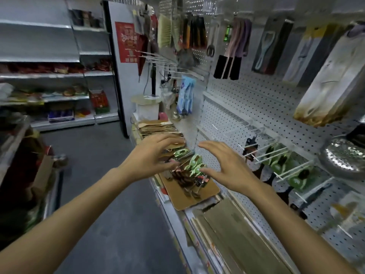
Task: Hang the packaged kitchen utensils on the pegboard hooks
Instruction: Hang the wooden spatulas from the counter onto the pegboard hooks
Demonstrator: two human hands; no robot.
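Both hands reach over the pile of packaged utensils (187, 171) on a brown board (189, 194) on the shelf, the left hand (154, 153) with fingers spread touching the far packs, the right hand (223, 165) open above, pegboard hooks (276, 155) just right.

Both my bare forearms reach forward, converging. My left hand (156, 153) is palm-down, fingers spread and slightly curved. My right hand (227, 167) faces it, fingers extended, thumb pointing inward, gripping nothing.
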